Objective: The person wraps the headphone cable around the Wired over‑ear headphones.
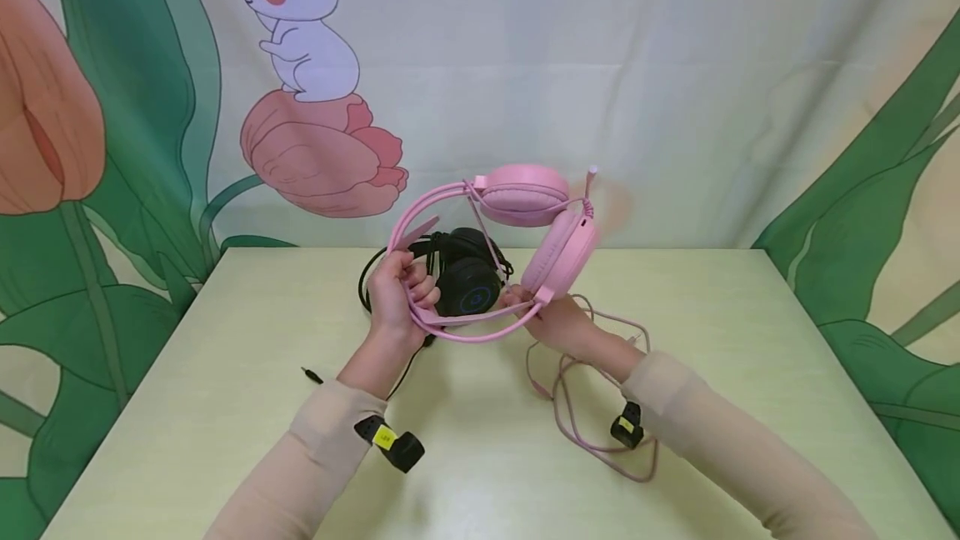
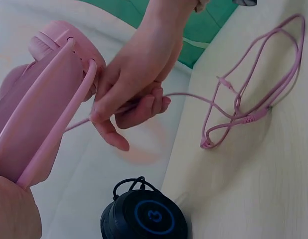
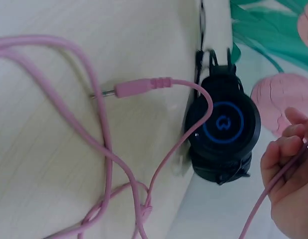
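Observation:
A pink headset (image 1: 567, 252) is held up above the table, its ear cups toward the back right and its microphone boom (image 1: 590, 179) pointing up. My left hand (image 1: 397, 294) grips its headband (image 2: 32, 119) at the left side. Close to the lower ear cup, my right hand (image 1: 558, 323) holds the pink cable (image 3: 258, 204) between curled fingers. From there the cable drops to loose loops on the table, where a pink jack plug (image 3: 134, 88) lies. Behind the held headset sits a black headset (image 1: 471, 283), partly hidden, with a ring logo on one ear cup.
The pale table (image 1: 480, 473) ends at a printed curtain (image 1: 675, 90) right behind the black headset. Loops of pink cable (image 1: 570, 432) lie under my right forearm. A black plug (image 1: 312, 375) on a thin black cable rests left of my left wrist.

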The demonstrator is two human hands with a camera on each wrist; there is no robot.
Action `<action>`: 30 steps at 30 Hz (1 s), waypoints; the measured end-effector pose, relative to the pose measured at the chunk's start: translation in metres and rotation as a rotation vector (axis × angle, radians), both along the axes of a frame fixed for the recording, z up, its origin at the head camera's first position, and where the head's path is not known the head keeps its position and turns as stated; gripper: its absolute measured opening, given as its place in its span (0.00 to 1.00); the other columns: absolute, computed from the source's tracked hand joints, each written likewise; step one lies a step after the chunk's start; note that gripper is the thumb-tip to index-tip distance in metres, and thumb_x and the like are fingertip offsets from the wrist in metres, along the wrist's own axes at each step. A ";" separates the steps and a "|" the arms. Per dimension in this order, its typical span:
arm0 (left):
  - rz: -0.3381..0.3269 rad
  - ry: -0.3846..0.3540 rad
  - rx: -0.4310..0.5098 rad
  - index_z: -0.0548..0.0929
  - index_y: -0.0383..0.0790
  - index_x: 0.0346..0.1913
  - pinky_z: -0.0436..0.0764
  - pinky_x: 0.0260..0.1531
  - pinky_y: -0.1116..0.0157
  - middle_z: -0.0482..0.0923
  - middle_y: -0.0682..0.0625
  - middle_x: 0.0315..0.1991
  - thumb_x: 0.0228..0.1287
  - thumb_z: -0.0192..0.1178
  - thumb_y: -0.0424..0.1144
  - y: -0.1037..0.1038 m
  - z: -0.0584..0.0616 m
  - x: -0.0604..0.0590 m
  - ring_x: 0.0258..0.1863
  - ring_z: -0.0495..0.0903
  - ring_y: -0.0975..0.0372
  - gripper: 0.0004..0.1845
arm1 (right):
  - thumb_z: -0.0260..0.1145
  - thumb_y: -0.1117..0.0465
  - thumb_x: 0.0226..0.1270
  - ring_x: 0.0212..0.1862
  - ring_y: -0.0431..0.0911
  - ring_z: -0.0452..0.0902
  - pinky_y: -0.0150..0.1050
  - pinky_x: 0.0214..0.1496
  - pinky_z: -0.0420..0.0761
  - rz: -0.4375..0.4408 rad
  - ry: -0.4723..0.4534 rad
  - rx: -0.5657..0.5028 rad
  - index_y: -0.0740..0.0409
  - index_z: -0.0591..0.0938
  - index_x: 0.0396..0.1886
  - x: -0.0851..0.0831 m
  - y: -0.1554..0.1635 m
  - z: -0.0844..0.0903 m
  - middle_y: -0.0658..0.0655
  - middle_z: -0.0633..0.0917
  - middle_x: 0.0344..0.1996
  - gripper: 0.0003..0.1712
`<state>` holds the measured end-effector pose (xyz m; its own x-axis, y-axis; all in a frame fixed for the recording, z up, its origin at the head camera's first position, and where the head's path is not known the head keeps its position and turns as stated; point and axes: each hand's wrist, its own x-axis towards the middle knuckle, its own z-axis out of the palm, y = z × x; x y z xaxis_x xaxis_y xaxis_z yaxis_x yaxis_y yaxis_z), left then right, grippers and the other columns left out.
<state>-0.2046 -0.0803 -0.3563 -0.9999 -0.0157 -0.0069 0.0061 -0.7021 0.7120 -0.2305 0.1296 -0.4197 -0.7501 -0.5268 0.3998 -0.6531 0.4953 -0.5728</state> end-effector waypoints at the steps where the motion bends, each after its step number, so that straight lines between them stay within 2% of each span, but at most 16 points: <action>1: 0.015 -0.003 -0.001 0.59 0.46 0.23 0.51 0.08 0.75 0.52 0.58 0.09 0.62 0.38 0.34 0.000 0.000 -0.001 0.06 0.51 0.69 0.10 | 0.55 0.63 0.67 0.26 0.39 0.67 0.31 0.29 0.71 -0.016 0.041 0.047 0.59 0.77 0.36 0.003 0.000 0.001 0.51 0.74 0.21 0.05; 3: 0.035 -0.004 -0.004 0.59 0.46 0.22 0.51 0.08 0.75 0.52 0.58 0.09 0.62 0.38 0.34 0.000 -0.001 -0.002 0.06 0.51 0.69 0.11 | 0.59 0.63 0.64 0.30 0.42 0.72 0.34 0.32 0.74 -0.045 0.119 0.114 0.58 0.77 0.36 0.009 0.001 0.002 0.53 0.77 0.26 0.04; 6: 0.066 0.017 -0.009 0.59 0.46 0.22 0.51 0.07 0.75 0.52 0.58 0.09 0.62 0.38 0.33 0.000 -0.001 -0.003 0.06 0.51 0.69 0.11 | 0.60 0.63 0.63 0.28 0.43 0.73 0.36 0.30 0.75 -0.090 0.152 0.164 0.60 0.78 0.37 0.014 0.001 0.004 0.52 0.78 0.25 0.05; 11: 0.150 0.061 -0.041 0.59 0.45 0.22 0.51 0.07 0.75 0.53 0.58 0.09 0.60 0.39 0.31 -0.001 0.000 -0.004 0.06 0.51 0.69 0.10 | 0.58 0.59 0.65 0.19 0.38 0.63 0.31 0.23 0.66 -0.116 0.140 0.248 0.55 0.78 0.31 0.021 0.006 0.010 0.45 0.70 0.16 0.06; 13: 0.189 0.065 -0.060 0.59 0.44 0.22 0.51 0.07 0.75 0.53 0.57 0.10 0.60 0.40 0.30 -0.002 0.000 -0.005 0.06 0.51 0.69 0.10 | 0.57 0.58 0.66 0.18 0.36 0.61 0.29 0.21 0.63 -0.109 0.136 0.274 0.53 0.78 0.31 0.024 0.008 0.013 0.43 0.71 0.16 0.06; 17: 0.247 0.062 -0.111 0.61 0.44 0.24 0.51 0.07 0.74 0.53 0.57 0.10 0.59 0.41 0.30 -0.003 -0.001 -0.005 0.07 0.51 0.69 0.09 | 0.56 0.58 0.66 0.17 0.33 0.59 0.27 0.19 0.61 -0.081 0.144 0.294 0.50 0.78 0.29 0.031 0.013 0.017 0.42 0.75 0.17 0.07; 22: 0.319 0.059 -0.174 0.61 0.43 0.25 0.52 0.07 0.74 0.54 0.56 0.10 0.60 0.41 0.30 -0.012 -0.002 -0.007 0.06 0.51 0.68 0.08 | 0.56 0.58 0.66 0.17 0.32 0.55 0.26 0.19 0.57 -0.010 0.184 0.311 0.48 0.72 0.22 0.038 0.027 0.014 0.39 0.64 0.13 0.11; 23: 0.340 0.054 -0.182 0.61 0.43 0.25 0.52 0.07 0.74 0.54 0.56 0.10 0.60 0.42 0.30 -0.015 -0.002 -0.008 0.06 0.51 0.68 0.08 | 0.56 0.58 0.66 0.17 0.32 0.55 0.26 0.20 0.57 0.014 0.177 0.298 0.48 0.72 0.21 0.040 0.030 0.013 0.40 0.62 0.13 0.12; 26: 0.405 0.021 -0.198 0.62 0.43 0.26 0.53 0.07 0.74 0.56 0.56 0.11 0.60 0.43 0.30 -0.026 -0.002 -0.014 0.06 0.52 0.68 0.07 | 0.56 0.60 0.66 0.18 0.30 0.56 0.24 0.21 0.60 0.096 0.113 0.238 0.49 0.73 0.22 0.046 0.040 0.015 0.39 0.67 0.16 0.11; 30: 0.471 -0.047 -0.198 0.63 0.43 0.27 0.55 0.07 0.74 0.57 0.55 0.11 0.60 0.44 0.30 -0.041 -0.008 -0.021 0.06 0.54 0.68 0.06 | 0.57 0.61 0.66 0.18 0.28 0.56 0.23 0.21 0.59 0.184 0.034 0.181 0.49 0.73 0.23 0.054 0.053 0.025 0.39 0.68 0.16 0.11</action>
<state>-0.2253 -0.1218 -0.3638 -0.8827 -0.4700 -0.0032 0.2540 -0.4828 0.8381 -0.1760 0.1825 -0.3943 -0.6225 -0.7186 0.3099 -0.7592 0.4585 -0.4619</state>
